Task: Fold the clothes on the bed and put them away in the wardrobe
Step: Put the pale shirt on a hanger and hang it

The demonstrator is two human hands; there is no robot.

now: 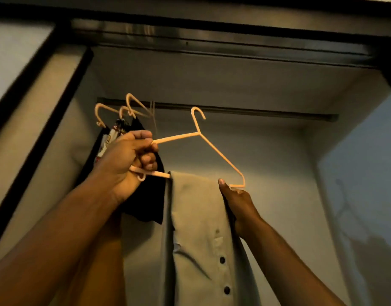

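No legible txt, labels or nos. anywhere — pic too dim & blurry.

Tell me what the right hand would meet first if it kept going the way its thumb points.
Probably nothing soon: the right hand points up past the hanger, below the rail. Depth is unclear.

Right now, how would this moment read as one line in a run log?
stage: hanging | left hand: grips hanger | right hand: holds shirt at hanger end | hook: below rail, not on
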